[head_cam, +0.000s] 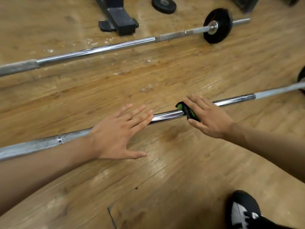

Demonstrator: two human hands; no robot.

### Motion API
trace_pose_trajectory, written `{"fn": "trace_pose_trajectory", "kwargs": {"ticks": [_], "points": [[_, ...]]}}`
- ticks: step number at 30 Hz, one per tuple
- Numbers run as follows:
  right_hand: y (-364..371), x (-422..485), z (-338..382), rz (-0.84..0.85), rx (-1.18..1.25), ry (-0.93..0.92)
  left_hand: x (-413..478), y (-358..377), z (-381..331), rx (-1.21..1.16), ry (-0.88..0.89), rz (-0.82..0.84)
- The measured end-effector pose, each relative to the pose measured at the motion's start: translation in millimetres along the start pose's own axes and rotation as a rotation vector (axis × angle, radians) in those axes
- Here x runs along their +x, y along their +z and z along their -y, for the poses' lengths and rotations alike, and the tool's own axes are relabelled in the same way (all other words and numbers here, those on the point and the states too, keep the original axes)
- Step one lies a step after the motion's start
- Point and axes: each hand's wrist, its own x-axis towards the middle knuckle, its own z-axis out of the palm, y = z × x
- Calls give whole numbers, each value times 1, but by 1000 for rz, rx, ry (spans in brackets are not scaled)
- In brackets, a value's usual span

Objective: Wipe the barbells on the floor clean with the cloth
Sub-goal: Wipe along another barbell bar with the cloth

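Both hands are flat with fingers straight: the left hand [115, 134] hovers over or rests on the near barbell [168, 115] (can't tell which), and the right hand [208, 116] presses a green-and-black cloth [186, 111] onto the chrome shaft just beside it. That bar lies across the wooden floor [165, 171], with the far barbell [99, 50] and its black plate [216, 25] lying further back. A black-and-white shoe [244, 210] shows bottom right.

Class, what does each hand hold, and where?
Nothing is gripped: the right hand presses the cloth flat on the near barbell; the left hand is open.
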Motion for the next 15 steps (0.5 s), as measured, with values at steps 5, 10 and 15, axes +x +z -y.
{"fn": "trace_pose_trajectory", "kwargs": {"ticks": [5, 10, 15], "points": [[30, -4, 36, -277, 98, 71, 1, 0, -2, 38, -12, 20], [29, -4, 30, -253, 33, -35, 4, -2, -4, 17, -50, 55], [28, -3, 15, -263, 12, -74, 33, -13, -17, 13, -47, 136]]}}
